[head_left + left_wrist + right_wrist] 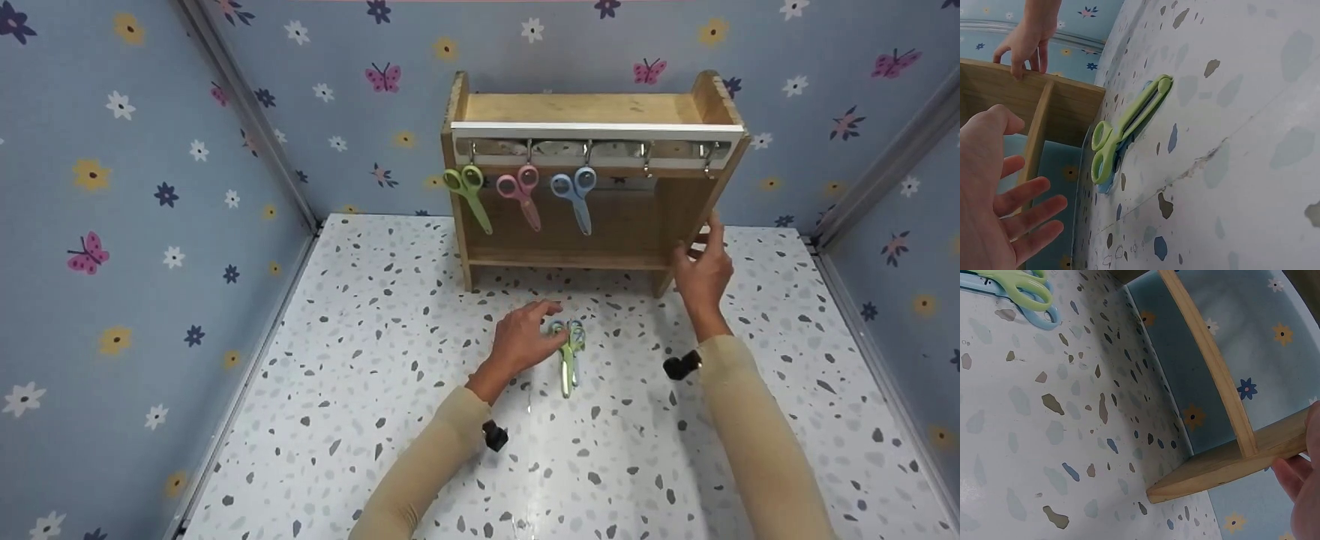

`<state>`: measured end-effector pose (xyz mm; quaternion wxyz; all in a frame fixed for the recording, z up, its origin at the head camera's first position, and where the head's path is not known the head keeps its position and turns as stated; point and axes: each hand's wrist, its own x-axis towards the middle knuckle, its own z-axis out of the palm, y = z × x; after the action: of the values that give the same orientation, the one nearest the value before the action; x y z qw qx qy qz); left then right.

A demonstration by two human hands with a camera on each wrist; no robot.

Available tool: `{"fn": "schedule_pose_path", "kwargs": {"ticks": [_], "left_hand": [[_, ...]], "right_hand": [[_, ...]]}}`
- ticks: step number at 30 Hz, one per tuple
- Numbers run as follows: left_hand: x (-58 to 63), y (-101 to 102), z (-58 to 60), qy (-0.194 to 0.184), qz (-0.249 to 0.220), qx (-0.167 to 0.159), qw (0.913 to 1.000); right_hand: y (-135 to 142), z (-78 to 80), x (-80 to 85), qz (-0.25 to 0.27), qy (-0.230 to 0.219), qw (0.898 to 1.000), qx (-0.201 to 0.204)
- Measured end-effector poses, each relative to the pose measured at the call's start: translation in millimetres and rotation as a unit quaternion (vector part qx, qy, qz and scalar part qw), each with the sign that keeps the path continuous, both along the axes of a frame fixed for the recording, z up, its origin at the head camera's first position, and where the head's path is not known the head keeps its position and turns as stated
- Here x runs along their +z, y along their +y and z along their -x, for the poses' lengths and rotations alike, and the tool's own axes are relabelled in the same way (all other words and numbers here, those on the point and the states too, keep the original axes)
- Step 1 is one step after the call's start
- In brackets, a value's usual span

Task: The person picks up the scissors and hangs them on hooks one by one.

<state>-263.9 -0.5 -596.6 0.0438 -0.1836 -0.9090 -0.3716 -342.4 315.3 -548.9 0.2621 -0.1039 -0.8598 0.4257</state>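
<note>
Green scissors (566, 375) lie on top of blue scissors (1105, 187) on the speckled tabletop. Beside their handles hovers my left hand (521, 339), fingers extended and apart; the left wrist view shows it holding nothing. A wooden rack (570, 261) stands behind, and my right hand (703, 276) grips the lower part of its right side panel (1213, 473), thumb on one face and fingers on the other. From the rack's hooks hang green scissors (478, 208), pink scissors (531, 213) and blue scissors (581, 211).
Two hooks at the right of the metal hook rail (615, 150) carry nothing. Flowered blue panels (360, 112) enclose the speckled tabletop (337, 390) at the back and both sides. A dark crack runs across the tabletop near the scissors.
</note>
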Motion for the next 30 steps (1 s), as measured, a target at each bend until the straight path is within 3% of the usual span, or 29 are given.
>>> {"fn": "schedule_pose_path", "kwargs": {"ticks": [12,20,30], "left_hand": [[-11.6,5.9,-8.3,0.013,0.087,0.030,0.9957],[-20.5,10.3,-13.8,0.025,0.108,0.052,0.9924],[-29.0,15.4,-20.4,0.056,0.146,0.053,0.9863]], "right_hand": [[0.4,-0.7,-3.2,-0.010,0.027,1.000,0.000],[0.3,-0.7,-1.9,-0.007,0.020,1.000,0.002],[0.7,0.1,-2.5,-0.004,0.013,1.000,-0.001]]}}
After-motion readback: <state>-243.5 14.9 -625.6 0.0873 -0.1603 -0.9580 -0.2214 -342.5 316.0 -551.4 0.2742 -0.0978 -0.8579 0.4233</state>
